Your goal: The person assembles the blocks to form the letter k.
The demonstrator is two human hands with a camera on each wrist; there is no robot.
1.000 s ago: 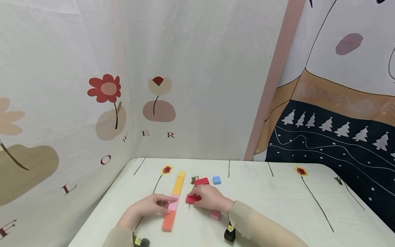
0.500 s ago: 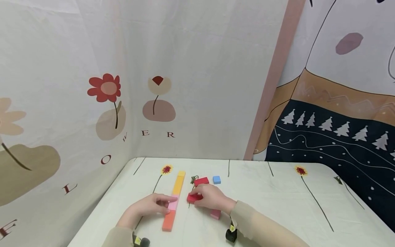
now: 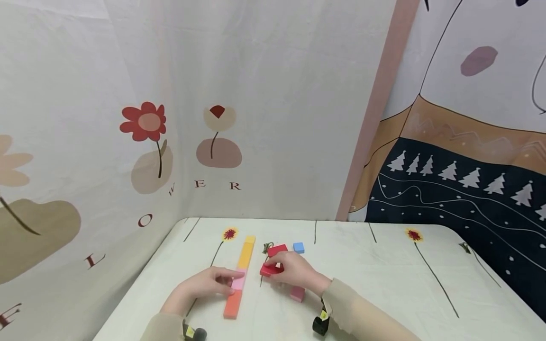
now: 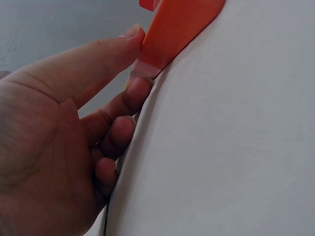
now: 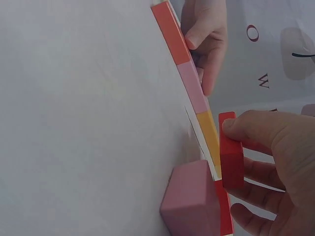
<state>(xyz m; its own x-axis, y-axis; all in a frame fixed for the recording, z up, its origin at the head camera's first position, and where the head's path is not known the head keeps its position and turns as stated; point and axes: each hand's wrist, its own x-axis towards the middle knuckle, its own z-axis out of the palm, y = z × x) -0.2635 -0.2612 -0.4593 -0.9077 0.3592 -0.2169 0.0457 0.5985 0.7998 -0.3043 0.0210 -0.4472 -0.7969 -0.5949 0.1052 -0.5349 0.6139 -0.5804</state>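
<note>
My left sleeve (image 3: 164, 327) comes in at the bottom edge, left of centre, and my right sleeve (image 3: 362, 312) at the bottom, right of centre, with a small black device (image 3: 321, 325) hanging at that wrist.

Just above, low in the middle of the frame, an orange block (image 3: 232, 305) forms the near end of a straight row. A light pink block (image 3: 239, 280) touches its far end. My left hand (image 3: 206, 285) lies at the left of this row, fingers loosely bent, the thumb touching near the join of orange and pink and the forefinger at the pink; it is not clenched.

Right of the lower centre, a rose block (image 3: 297, 293) sits partly hidden beneath my right hand (image 3: 295, 271). That hand pinches a red block (image 3: 270, 270) between thumb and fingers, right of the row and apart from it; I cannot tell whether the block touches the surface (image 3: 362, 279). In the right wrist view it shows right of centre, narrow face up the frame.

Farther up, the row carries on with an amber block (image 3: 245, 255) and a short yellow block (image 3: 250, 240) at its far end. Beyond my right hand lies a second red block (image 3: 277, 249), and just to its right a small blue block (image 3: 298, 247). Printed flowers mark the surface cloth, one (image 3: 230, 234) left of the row and another (image 3: 414, 235) toward the right.

Behind everything a pale curtain (image 3: 273, 118) fills the upper middle, and a dark panel with white trees (image 3: 452, 199) stands at the right.
</note>
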